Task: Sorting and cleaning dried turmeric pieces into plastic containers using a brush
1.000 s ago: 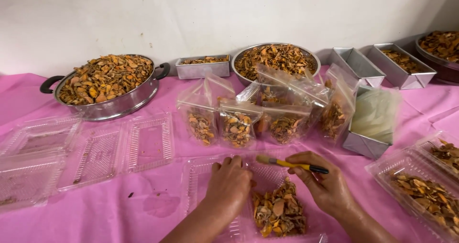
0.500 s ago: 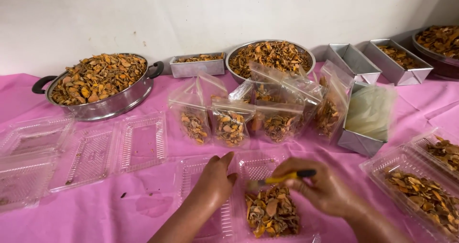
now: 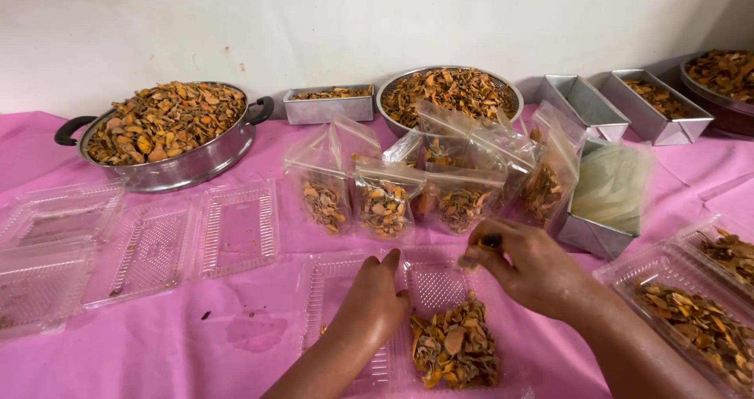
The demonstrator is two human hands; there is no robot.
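Lower centre: left hand point(image 3: 375, 301) lying flat, fingers together, steadying the clear clamshell tray point(image 3: 330, 289) of dried orange slices point(image 3: 455, 344); right hand point(image 3: 530, 269), having drawn in, now clamping a dark-tipped tool point(image 3: 488, 242), formerly extended leftward.

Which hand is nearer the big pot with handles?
Left. The left hand rests on the clear tray, right of the pot; the right hand is farther right.
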